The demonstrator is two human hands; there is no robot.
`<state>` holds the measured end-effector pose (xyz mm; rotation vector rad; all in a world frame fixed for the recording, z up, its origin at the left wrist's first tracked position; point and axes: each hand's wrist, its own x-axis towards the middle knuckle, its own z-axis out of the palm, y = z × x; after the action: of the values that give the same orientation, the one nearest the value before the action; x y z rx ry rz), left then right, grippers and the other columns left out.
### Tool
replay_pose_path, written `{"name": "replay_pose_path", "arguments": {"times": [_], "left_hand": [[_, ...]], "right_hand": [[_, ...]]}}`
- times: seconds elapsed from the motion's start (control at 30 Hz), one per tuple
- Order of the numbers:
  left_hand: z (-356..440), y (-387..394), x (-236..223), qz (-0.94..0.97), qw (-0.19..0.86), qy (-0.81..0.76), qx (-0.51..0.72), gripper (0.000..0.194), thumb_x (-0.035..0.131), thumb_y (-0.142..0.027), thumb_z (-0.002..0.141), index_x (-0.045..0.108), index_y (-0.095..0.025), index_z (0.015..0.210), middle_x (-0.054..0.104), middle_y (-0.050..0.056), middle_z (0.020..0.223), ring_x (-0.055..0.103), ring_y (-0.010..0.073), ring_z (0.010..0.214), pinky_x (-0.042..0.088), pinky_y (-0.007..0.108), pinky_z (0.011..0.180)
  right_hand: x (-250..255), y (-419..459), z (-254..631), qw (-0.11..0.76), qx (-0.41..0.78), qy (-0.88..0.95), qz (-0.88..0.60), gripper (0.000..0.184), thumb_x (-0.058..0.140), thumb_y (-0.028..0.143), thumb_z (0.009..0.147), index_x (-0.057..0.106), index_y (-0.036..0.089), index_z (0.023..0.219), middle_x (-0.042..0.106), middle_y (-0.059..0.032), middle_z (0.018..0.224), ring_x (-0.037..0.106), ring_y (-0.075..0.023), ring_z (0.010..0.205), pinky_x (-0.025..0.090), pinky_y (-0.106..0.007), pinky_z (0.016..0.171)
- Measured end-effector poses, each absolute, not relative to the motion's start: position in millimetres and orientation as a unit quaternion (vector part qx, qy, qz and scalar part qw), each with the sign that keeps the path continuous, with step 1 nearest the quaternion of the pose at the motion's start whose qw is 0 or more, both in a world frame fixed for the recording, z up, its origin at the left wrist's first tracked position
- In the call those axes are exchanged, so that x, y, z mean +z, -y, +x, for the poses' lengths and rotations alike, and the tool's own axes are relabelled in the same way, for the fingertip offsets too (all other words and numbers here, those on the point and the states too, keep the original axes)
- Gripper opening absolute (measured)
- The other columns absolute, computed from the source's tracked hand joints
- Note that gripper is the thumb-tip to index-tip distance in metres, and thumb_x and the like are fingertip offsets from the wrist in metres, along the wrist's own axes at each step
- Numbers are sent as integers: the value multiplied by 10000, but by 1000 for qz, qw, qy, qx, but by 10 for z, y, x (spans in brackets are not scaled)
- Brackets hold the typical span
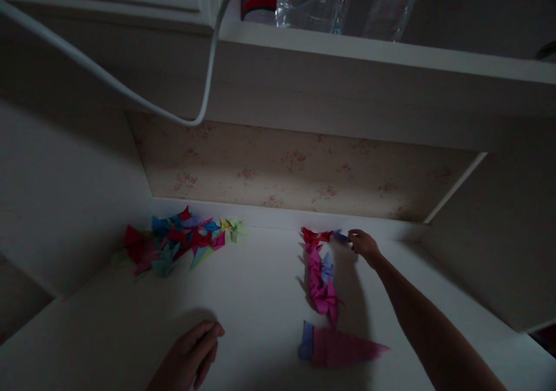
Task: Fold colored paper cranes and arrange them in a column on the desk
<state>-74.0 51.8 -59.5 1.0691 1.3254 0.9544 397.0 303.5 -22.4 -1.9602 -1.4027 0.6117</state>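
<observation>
My right hand (364,245) reaches to the back of the white surface, its fingertips pinched on a dark blue folded-paper crane (340,237). Beside that crane lie red paper cranes (315,236). A row of pink paper cranes (318,281) runs toward me from there, with a light purple crane (327,268) at its side. Nearer still is a flat row of folded pink paper (343,347) with a blue-purple piece (306,340) at its left end. My left hand (193,347) rests low at the left, fingers curled together, with nothing visible in them.
A mixed heap of colourful paper cranes (178,240) lies at the back left. Overhead, a shelf (382,52) holds bottles (310,0), and a white cable (143,102) hangs across the upper left. Flowered wallpaper (278,168) covers the back wall.
</observation>
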Motion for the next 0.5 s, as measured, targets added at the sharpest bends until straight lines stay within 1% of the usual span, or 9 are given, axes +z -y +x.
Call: {"name": "replay_pose_path", "arguments": {"times": [0.07, 0.17, 0.23, 0.33, 0.43, 0.5], "left_hand": [[-735, -517, -584, 453, 559, -567, 401, 562, 531, -726, 712, 582, -169, 764, 420, -90, 456, 235, 39, 341, 157, 185, 360], [-724, -510, -578, 454, 560, -565, 402, 560, 521, -722, 725, 582, -167, 764, 417, -90, 448, 239, 38, 338, 157, 185, 363], [-723, -507, -589, 456, 560, -563, 402, 554, 514, -716, 736, 586, -167, 768, 415, -88, 444, 239, 40, 335, 155, 188, 362], [-734, -508, -615, 457, 555, -562, 408, 548, 515, -711, 742, 590, -168, 760, 422, -82, 458, 246, 42, 341, 160, 188, 360], [-748, -510, -608, 458, 561, -558, 406, 549, 525, -717, 734, 608, -176, 779, 426, -77, 467, 250, 46, 352, 170, 185, 359], [-747, -506, -573, 439, 573, -559, 408, 547, 549, -725, 707, 625, -188, 775, 436, -67, 481, 297, 56, 377, 219, 180, 371]], "right_hand": [[-207, -3076, 3887, 296, 250, 563, -730, 258, 546, 268, 841, 674, 145, 1029, 722, -72, 807, 592, -108, 486, 437, -200, 450], [-229, -3148, 3719, 251, 291, 602, -700, 190, 609, 254, 785, 714, 169, 919, 719, -34, 714, 602, -105, 473, 412, -166, 421], [-262, -3195, 3609, 228, 312, 614, -688, 193, 612, 240, 776, 723, 165, 915, 716, -27, 678, 604, -110, 452, 407, -163, 401], [-299, -3245, 3492, 213, 327, 621, -680, 215, 600, 231, 774, 727, 165, 935, 730, -33, 717, 605, -116, 429, 406, -172, 372], [-286, -3256, 3428, 220, 335, 622, -673, 224, 584, 234, 778, 729, 182, 941, 743, -35, 767, 612, -118, 434, 409, -174, 362], [-242, -3239, 3399, 233, 338, 620, -669, 229, 584, 241, 770, 730, 183, 937, 741, -38, 729, 607, -127, 423, 410, -183, 353]]}}
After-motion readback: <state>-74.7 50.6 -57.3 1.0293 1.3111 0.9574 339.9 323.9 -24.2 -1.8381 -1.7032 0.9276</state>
